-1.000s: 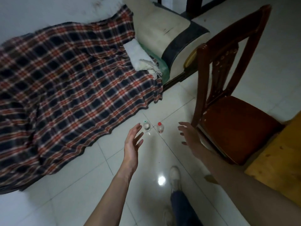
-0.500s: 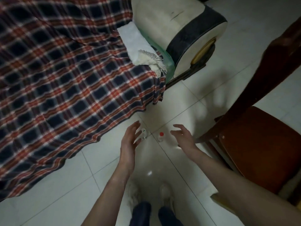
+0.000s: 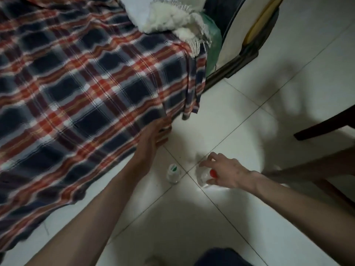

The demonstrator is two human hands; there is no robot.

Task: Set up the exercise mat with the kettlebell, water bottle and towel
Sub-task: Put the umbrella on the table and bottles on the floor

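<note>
Your hands reach down to two small bottles on the floor.

Your right hand (image 3: 222,172) wraps its fingers around the clear plastic bottle with the red cap (image 3: 206,174). Your left hand (image 3: 153,136) is flat and open, holding nothing, touching the edge of the red and blue checked blanket (image 3: 76,73). The clear bottle with the green cap (image 3: 173,172) stands on the white tiled floor (image 3: 249,112) between your hands.

We see the right hand (image 3: 223,172), which half a second ago hovered open beside the red-capped bottle (image 3: 206,174), now down on it, fingers curled around its top. The left hand (image 3: 153,136) has moved away from the green-capped bottle (image 3: 173,172) and now lies flat at the near edge of the plaid blanket (image 3: 82,77), fingers touching the cloth. Our view has dropped closer to the floor, and the feet have slipped out of sight.
</note>
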